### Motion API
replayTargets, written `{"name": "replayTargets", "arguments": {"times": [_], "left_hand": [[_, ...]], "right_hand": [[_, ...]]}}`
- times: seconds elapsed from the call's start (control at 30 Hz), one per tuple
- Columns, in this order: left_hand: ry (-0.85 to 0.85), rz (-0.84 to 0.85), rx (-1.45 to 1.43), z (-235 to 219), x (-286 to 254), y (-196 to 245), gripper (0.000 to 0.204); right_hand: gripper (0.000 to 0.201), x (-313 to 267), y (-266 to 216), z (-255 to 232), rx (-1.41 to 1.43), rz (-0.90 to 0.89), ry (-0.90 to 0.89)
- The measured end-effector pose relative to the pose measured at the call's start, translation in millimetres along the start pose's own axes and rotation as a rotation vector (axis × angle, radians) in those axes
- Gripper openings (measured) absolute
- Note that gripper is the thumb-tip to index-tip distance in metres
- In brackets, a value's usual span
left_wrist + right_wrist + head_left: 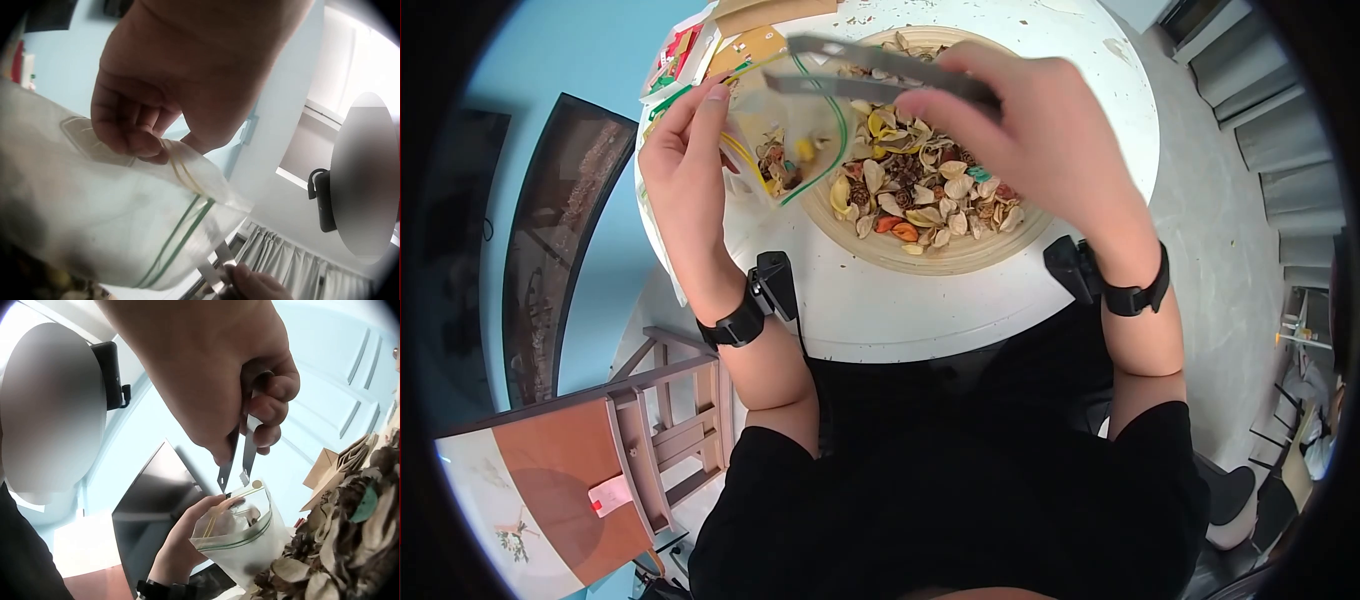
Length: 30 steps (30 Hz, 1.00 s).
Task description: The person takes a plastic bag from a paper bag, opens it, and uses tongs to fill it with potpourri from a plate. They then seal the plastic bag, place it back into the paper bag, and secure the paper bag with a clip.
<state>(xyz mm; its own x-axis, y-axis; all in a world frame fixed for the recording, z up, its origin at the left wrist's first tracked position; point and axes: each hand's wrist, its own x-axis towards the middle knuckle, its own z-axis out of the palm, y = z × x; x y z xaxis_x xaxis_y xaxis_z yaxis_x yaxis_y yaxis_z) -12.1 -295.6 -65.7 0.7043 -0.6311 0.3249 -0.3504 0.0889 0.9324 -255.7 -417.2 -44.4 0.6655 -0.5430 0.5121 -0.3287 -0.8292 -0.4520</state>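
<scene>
Right hand (1050, 130) grips metal tongs (880, 58) above zip bag (822, 120). Left hand (685, 165) pinches the bag's rim over the left edge of the tray (920, 263); probably light and limp, best held there.

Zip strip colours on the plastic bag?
One green strip, one yellow strip; clearest in the head view.

The round tray (990, 262) is pale tan with faint rings along its rim. Within it, dried petals (956, 187) are cream and yellow, beside orange pieces (905, 232) and one teal-green piece (979, 174). Left of the tray, the see-through bag (820, 140) bears green and yellow stripes. Above the tray, the tongs (900, 65) are silver-grey. Beneath it, the table (900, 320) is white with dark specks; far right of it, curtains (1300, 140) are grey.
</scene>
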Motion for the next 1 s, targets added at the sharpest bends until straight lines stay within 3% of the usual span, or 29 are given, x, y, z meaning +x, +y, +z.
{"name": "replayTargets", "arguments": {"times": [0.1,0.13,0.23,0.33,0.47,0.73,0.83,0.93,1.0], "left_hand": [[-0.005,0.006,-0.014,-4,1,-4,0.029],[-0.004,0.009,-0.011,-6,1,-4,0.030],[-0.004,0.018,-0.009,-6,1,-2,0.031],[0.002,0.014,-0.016,-4,0,0,0.032],[-0.001,0.014,-0.015,-5,0,-1,0.032],[0.001,0.010,0.003,-2,0,1,0.032],[-0.004,0.011,-0.006,-3,0,0,0.032],[-0.007,0.011,-0.018,-3,1,-1,0.032],[-0.005,0.008,-0.022,-2,1,-1,0.032]], "right_hand": [[0.029,6,13,-21,0.111,0.096,0.033],[0.037,6,23,-28,0.130,0.171,0.036],[0.044,5,37,-51,-0.300,0.316,-0.170],[0.051,-4,65,-46,-0.438,0.292,-0.191],[0.052,-8,75,-37,-0.402,0.260,-0.228],[0.038,-3,59,-29,-0.463,0.272,-0.302],[0.038,-3,63,-32,-0.432,0.270,-0.282],[0.039,-4,69,-39,-0.397,0.120,-0.185],[0.035,0,50,-44,-0.316,0.155,-0.159]]}}
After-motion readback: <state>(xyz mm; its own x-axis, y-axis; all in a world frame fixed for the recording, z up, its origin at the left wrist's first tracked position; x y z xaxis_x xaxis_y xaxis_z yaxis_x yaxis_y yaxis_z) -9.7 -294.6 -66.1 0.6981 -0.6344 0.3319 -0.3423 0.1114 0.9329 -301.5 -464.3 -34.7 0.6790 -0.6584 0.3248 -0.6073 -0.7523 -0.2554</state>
